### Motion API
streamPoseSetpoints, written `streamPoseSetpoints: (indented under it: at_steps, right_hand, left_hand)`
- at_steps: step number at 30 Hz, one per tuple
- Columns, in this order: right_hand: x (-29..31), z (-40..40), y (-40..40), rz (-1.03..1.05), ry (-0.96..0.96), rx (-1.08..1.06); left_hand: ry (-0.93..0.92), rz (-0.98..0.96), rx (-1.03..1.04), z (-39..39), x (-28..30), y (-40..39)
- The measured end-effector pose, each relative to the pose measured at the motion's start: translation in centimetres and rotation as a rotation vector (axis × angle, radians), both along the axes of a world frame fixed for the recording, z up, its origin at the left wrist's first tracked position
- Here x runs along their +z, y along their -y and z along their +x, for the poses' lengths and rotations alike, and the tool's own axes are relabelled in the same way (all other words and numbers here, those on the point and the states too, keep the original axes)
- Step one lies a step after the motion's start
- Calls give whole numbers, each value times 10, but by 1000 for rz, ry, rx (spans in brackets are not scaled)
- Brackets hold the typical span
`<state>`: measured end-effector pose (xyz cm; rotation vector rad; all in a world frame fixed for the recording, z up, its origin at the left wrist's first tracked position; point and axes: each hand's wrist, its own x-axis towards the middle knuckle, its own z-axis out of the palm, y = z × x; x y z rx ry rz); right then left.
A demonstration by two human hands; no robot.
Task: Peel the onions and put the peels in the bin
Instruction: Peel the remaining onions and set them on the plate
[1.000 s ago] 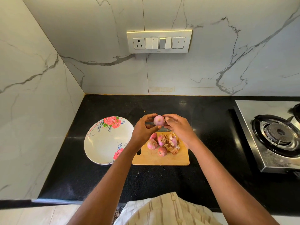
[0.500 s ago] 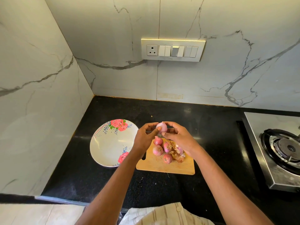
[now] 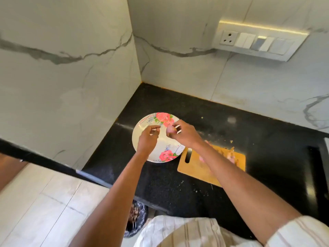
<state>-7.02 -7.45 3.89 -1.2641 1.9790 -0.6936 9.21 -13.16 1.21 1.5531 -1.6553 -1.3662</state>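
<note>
One onion point(image 3: 170, 130) gripped by right hand point(image 3: 185, 134) over one plate point(image 3: 142, 127); left hand point(image 3: 148, 138) fingers loosely curled, empty.

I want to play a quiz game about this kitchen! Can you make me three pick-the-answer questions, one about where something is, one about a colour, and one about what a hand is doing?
1. Where is the onion?
A. Above the plate
B. On the stove
C. On the floor

2. What colour are the flowers on the plate?
A. Blue
B. Pink-red
C. Yellow

3. What is the right hand doing?
A. Lying flat on the counter
B. Holding the onion
C. Pressing a wall switch

Answers:
1 A, the onion is held over the plate, left of the cutting board.
2 B, rosy pink-red blooms sit at the plate's far and near rim.
3 B, its fingers curl round the onion, while the left hand is beside it.
</note>
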Motion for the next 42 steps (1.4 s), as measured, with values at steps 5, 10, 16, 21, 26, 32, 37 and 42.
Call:
streamPoseSetpoints:
  at_steps: [5, 10, 16, 21, 26, 32, 37, 42]
  right_hand:
    - [-36, 36, 35, 102, -160, 87]
    - [-67, 59, 41, 180, -211, 81]
    - [-71, 64, 38, 184, -163, 87]
    - [-55, 38, 21, 62, -85, -69]
    - [-39, 11, -17, 1, -43, -297]
    - [-33, -13, -65, -74, 19, -440]
    - [-30, -40, -108, -16, 10, -541]
    - [-45, -39, -129, 65, -82, -386]
  left_hand:
    - [145, -52, -18, 34, -16, 19]
    - [196, 6, -64, 48, -34, 20]
    - [169, 91, -87, 63, -51, 23]
    - [118, 34, -119, 51, -49, 29]
    - [62, 28, -272, 15, -39, 17]
    - [-16, 52, -472, -33, -32, -6]
    - [-9, 115, -594, -65, -29, -38]
    - [54, 172, -615, -73, -37, -62]
